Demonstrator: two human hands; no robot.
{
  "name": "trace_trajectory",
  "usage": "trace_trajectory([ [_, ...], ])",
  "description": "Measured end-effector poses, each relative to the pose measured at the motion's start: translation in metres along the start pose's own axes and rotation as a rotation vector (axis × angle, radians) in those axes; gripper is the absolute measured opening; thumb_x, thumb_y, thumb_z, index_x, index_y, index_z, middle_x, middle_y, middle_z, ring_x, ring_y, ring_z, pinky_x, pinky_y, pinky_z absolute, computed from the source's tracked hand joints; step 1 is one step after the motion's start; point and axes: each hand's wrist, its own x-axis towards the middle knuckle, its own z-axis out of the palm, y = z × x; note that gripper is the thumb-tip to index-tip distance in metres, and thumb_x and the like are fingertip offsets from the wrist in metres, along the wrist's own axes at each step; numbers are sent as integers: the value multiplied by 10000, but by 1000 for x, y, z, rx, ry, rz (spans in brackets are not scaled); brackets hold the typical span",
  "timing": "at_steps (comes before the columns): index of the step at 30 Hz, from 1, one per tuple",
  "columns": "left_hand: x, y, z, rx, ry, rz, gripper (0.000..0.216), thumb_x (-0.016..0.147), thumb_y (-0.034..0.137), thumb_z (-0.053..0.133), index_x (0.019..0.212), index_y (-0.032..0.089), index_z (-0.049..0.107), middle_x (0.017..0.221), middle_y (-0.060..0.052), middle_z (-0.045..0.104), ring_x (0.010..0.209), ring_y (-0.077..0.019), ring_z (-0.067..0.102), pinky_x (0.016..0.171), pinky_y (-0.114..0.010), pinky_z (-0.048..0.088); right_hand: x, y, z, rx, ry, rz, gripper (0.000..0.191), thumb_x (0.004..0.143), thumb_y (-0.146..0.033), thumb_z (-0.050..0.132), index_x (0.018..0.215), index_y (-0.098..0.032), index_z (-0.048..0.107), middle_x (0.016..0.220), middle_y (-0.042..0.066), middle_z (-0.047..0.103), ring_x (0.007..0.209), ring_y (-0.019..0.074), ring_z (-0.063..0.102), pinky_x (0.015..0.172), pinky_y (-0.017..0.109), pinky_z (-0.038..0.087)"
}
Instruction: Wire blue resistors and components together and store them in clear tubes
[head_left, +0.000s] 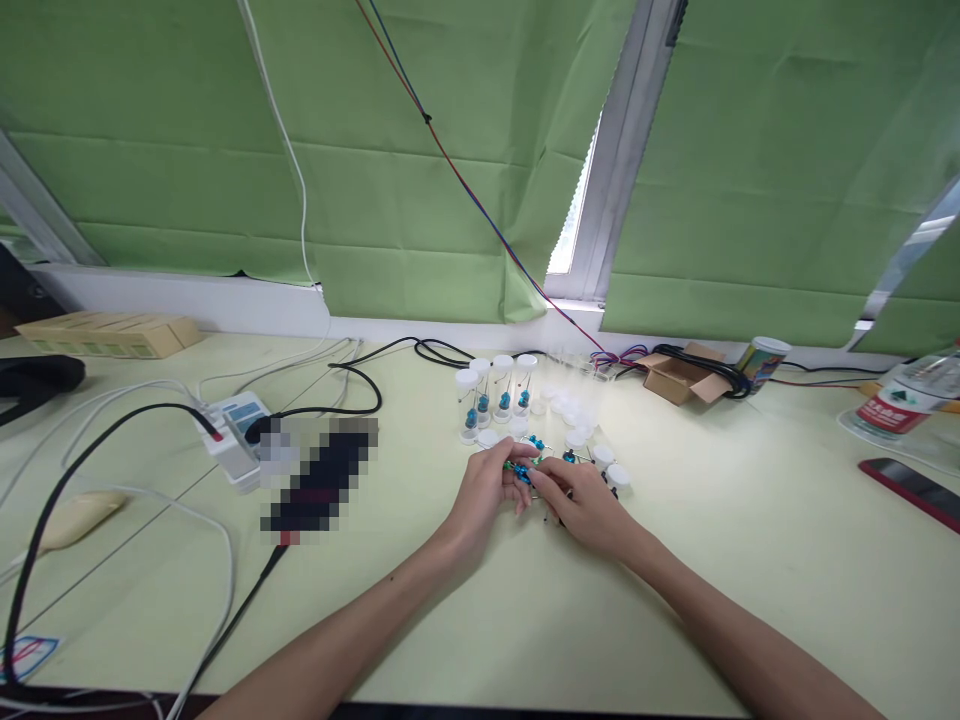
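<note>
Right in the middle of the pale desk [720, 610], both hands were at close quarters! The left hand [484, 490] was curled, a small blue piece [521, 472] held in its fingers, just in front of the tubes and above the desktop. In came the right hand [577, 500], fingers bent and tips right beside that piece; whether they gripped it, you couldn't tell.

Just beyond stood the clear tubes [502, 402], white-capped and upright, blue parts showing inside, with loose white caps [616, 476] scattered to their right. Out on the left it was all cables, looping around a white power strip [232, 430], with a blurred-out dark device [322, 480] near it and a long yellowish box [109, 335] back by the wall. Over to the right, an open cardboard box [671, 380] with black cable across it, a can [766, 358] leaning alongside, then a red-labelled bottle [896, 405] and a red-edged phone [915, 490] lying flat. And behind it all, green blinds [420, 220] covered the windows, daylight slipping through a gap, a red-and-blue wire [469, 190] slanting down across them!
</note>
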Motion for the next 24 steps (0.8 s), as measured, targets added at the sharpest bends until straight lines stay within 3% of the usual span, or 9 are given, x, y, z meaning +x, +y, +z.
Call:
trace_trajectory([
  [24,1,-1,0,8,-1,-7,432,882,476,488,961,102,688,733,-62,633,506,-129,546,455,-260,416,-2,-1,0,-10,-24,2,341,999,-363,384,715,-209,492,519,-45,484,471,119,421,521,261,322],
])
